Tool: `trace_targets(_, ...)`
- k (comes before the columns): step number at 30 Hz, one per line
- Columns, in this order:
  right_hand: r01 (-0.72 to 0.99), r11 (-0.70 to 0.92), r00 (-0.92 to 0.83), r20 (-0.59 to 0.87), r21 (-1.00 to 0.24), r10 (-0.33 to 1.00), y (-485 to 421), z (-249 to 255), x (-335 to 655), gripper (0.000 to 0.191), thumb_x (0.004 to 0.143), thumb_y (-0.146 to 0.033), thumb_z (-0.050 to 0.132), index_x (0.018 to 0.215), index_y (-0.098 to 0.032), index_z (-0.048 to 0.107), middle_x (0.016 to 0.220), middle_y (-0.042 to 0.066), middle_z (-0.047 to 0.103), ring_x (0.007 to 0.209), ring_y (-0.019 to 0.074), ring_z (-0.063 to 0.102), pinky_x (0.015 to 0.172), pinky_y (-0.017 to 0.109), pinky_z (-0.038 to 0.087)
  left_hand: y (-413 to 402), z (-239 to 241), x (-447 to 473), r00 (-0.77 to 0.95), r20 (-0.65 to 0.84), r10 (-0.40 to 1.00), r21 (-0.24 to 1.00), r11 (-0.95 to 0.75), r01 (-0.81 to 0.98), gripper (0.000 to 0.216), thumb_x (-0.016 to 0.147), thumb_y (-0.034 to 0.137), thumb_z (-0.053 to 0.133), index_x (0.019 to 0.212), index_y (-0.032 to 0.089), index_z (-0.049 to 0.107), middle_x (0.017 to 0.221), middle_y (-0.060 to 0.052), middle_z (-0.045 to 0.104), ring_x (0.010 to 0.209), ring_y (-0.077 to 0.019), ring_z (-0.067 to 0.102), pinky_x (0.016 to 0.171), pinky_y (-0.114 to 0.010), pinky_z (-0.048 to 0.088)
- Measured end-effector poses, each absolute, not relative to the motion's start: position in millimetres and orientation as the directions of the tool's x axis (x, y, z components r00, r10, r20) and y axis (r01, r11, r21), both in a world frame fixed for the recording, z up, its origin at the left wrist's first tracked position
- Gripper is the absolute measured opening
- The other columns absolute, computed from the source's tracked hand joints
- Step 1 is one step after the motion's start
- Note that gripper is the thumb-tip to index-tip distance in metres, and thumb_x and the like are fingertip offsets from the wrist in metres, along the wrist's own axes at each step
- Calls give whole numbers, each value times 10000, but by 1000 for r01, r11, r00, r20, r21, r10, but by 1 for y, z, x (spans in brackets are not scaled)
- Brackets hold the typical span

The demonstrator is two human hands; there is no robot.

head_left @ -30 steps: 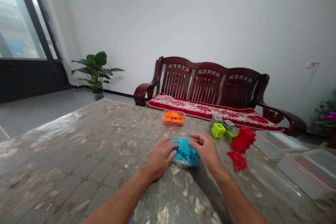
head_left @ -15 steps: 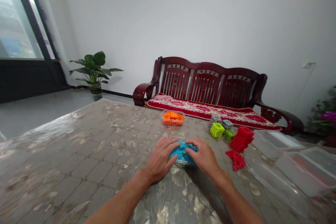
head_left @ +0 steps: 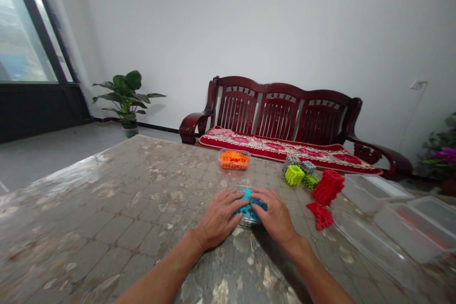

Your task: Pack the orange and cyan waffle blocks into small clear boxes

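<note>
Blue interlocking plastic pieces (head_left: 246, 208) lie in a small clear plastic box (head_left: 251, 223) on the table in front of me. From the left, my left hand (head_left: 220, 214) is around the box, its fingers reaching over the blue pieces and its thumb on the near side. My right hand (head_left: 275, 214) covers the right end, with bent fingers pressed on the blue pieces. Both hands hide the ends of the box. Beyond it stands another clear box filled with orange pieces (head_left: 235, 160).
To the right are stacked red pieces (head_left: 328, 188), a red flat piece (head_left: 320, 215), yellow-green pieces (head_left: 294, 175) and grey pieces (head_left: 291, 163). Clear containers (head_left: 409, 232) and a clear lid (head_left: 374, 247) lie at the far right. A wooden bench (head_left: 278, 109) stands behind the patterned table (head_left: 117, 209).
The fingers of both hands have shifted on the blue pieces. My right hand's fingers have come closer to those of my left. The box stays in about the same place.
</note>
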State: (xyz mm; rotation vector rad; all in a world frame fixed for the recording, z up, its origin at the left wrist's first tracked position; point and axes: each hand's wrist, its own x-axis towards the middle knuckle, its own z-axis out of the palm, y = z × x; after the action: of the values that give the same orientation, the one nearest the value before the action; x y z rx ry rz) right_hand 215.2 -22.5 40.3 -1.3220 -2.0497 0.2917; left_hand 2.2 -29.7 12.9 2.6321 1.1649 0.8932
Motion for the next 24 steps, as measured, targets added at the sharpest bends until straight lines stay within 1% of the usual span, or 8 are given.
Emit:
trace_targets(2, 732, 442, -221, 433, -519, 874, -21, 41, 218, 261, 863, -198, 564, 1035, -223, 759, 1230, 76, 697, 1165, 232, 584, 1048, 395, 415, -30, 14, 2, 533, 465, 707, 329, -697, 637, 392, 960, 258, 521, 1346, 297, 579, 1443, -51, 575, 1358, -254, 490, 1188, -537, 335)
trace_targets(5, 773, 409, -211, 411, -485, 887, -18, 47, 221, 272, 871, -223, 576, 1076, -212, 753, 1211, 82, 706, 1161, 245, 576, 1044, 396, 409, -30, 15, 2, 539, 464, 703, 317, -700, 639, 396, 969, 252, 502, 1354, 315, 572, 1450, -42, 572, 1359, -246, 494, 1199, -552, 310)
trace_targets(9, 816, 406, -273, 344, -413, 898, -15, 56, 217, 308, 896, -293, 590, 1164, -224, 725, 1189, 76, 721, 1122, 258, 581, 1015, 398, 409, -30, 16, 1, 545, 478, 689, 315, -714, 626, 393, 972, 258, 489, 1351, 313, 576, 1446, -36, 581, 1369, -233, 492, 1221, -536, 270)
trace_targets(12, 823, 420, -313, 313, -381, 897, -13, 61, 212, 292, 901, -283, 586, 1152, -250, 731, 1157, 55, 733, 1118, 252, 578, 1001, 388, 403, -31, 15, 0, 554, 467, 689, 329, -717, 615, 388, 970, 264, 493, 1346, 316, 575, 1459, -37, 569, 1380, -231, 480, 1231, -546, 231)
trace_targets(15, 831, 398, -291, 306, -390, 907, -14, 64, 210, 271, 882, -238, 591, 1102, -259, 748, 1111, 43, 744, 1098, 239, 582, 980, 363, 406, -31, 15, -1, 558, 455, 694, 348, -715, 606, 372, 976, 272, 487, 1334, 317, 574, 1467, -43, 557, 1392, -226, 463, 1232, -555, 207)
trace_targets(18, 839, 370, -252, 319, -398, 914, -18, 66, 212, 252, 869, -228, 597, 1061, -255, 757, 1079, 46, 750, 1076, 234, 586, 965, 353, 410, -31, 15, -1, 542, 465, 700, 362, -709, 605, 366, 973, 273, 488, 1331, 288, 563, 1458, -70, 557, 1377, -218, 478, 1233, -552, 199)
trace_targets(22, 830, 392, -269, 330, -397, 905, -27, 63, 215, 243, 875, -237, 577, 1030, -263, 763, 1045, 46, 754, 1043, 231, 597, 967, 362, 413, -30, 15, 1, 536, 473, 700, 363, -708, 606, 341, 965, 265, 502, 1298, 275, 572, 1464, -80, 547, 1367, -218, 488, 1238, -563, 167)
trace_targets(24, 819, 393, -255, 348, -418, 902, -28, 60, 218, 262, 882, -232, 552, 1041, -254, 758, 1062, 46, 751, 1050, 229, 599, 976, 362, 419, -30, 14, 1, 537, 473, 698, 358, -709, 607, 361, 967, 263, 500, 1323, 281, 552, 1470, -81, 541, 1373, -218, 482, 1240, -574, 144)
